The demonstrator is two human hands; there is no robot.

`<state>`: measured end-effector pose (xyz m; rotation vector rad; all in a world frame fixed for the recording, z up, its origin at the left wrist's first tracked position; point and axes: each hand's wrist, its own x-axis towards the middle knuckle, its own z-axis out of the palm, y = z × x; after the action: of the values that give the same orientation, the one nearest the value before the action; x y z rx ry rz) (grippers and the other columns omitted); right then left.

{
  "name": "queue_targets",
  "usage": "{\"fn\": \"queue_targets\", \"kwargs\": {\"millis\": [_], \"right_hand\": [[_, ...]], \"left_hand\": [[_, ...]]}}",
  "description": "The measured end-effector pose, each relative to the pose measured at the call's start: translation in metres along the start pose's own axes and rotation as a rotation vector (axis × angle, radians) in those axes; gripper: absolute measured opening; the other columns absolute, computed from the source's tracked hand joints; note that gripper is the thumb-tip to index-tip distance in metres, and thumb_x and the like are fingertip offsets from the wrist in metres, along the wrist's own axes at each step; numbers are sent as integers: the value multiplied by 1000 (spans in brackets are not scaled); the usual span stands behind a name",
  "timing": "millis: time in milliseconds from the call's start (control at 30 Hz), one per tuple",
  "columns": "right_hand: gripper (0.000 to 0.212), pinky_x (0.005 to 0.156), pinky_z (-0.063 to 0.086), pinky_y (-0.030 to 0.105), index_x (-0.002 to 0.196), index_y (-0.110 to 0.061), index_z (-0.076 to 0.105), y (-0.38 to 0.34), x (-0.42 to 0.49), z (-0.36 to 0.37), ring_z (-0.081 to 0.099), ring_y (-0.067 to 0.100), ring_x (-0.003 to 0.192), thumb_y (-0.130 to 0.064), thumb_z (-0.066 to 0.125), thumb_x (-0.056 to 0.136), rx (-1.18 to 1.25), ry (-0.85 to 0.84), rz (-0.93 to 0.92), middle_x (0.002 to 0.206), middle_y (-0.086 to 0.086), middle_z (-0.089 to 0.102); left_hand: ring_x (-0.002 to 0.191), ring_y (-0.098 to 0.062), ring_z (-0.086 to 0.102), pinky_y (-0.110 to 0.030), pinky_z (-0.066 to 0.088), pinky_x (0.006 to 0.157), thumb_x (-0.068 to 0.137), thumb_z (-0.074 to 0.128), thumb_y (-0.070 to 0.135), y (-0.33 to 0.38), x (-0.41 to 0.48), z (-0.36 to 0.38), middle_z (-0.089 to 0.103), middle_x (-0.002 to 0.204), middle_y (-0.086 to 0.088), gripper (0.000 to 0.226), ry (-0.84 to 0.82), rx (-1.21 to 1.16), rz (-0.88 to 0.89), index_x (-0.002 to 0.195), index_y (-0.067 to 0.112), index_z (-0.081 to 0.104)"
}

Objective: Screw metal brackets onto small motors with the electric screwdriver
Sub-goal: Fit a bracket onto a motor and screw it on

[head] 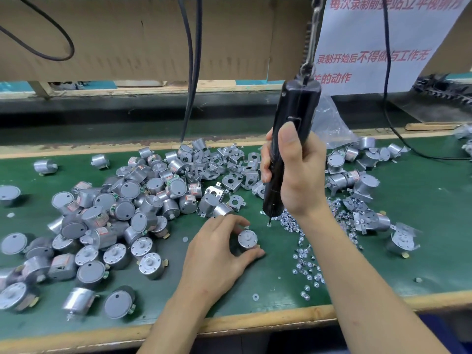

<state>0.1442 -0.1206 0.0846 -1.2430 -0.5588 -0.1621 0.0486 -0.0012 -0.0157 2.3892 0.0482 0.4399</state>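
My left hand point(217, 254) pinches a small round silver motor point(247, 239) that stands shaft-up on the green mat. My right hand point(293, 172) grips the black electric screwdriver point(288, 149), which hangs upright from a hook; its bit tip point(269, 222) is just above the mat among loose screws point(304, 256), to the right of the motor and a little beyond it. A heap of bare motors point(115, 221) lies to the left. Metal brackets point(224, 167) are piled behind the motor.
Motors with brackets on them point(357, 182) lie at the right. A clear plastic bag point(329, 123) sits behind the screwdriver. Black cables point(191, 72) hang from above. The bench has a wooden front edge point(255, 320). A paper sign point(370, 42) hangs at upper right.
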Motion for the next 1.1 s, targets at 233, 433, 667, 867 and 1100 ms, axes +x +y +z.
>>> {"fn": "queue_targets", "kwargs": {"millis": [233,433,667,867,1100], "right_hand": [[66,47,39,27,74,-12,50,10,-3,-1,47,18,42,-77,63,81,-30,27,-1,55,1,52],[64,47,39,26,77,-15,52,11,-5,-2,46,17,42,-78,64,79,-13,47,-13,54,1,51],[70,46,39,26,81,-9,52,10,-5,-2,46,18,43,-77,66,77,16,58,-6,55,1,51],[65,46,39,25,82,-11,51,10,-9,-4,46,15,43,-74,67,79,54,51,-29,56,-4,52],[65,47,39,27,76,-11,48,14,-9,-2,45,18,45,-73,67,80,10,45,-29,57,5,49]], "left_hand": [[92,1,52,-25,48,75,62,69,76,6,-2,0,53,92,25,58,23,58,-8,106,40,58],[91,-27,52,-37,44,81,87,69,42,2,31,-14,63,91,1,26,285,296,104,96,18,71],[108,-25,41,-39,29,84,90,56,59,14,68,2,61,107,6,35,2,638,-46,104,32,72],[91,-26,43,-37,32,69,90,71,30,14,67,-19,63,88,4,9,192,365,77,87,24,77],[74,-27,57,-35,49,63,94,58,29,-2,12,-45,59,82,-4,25,117,303,263,94,13,77]]}}
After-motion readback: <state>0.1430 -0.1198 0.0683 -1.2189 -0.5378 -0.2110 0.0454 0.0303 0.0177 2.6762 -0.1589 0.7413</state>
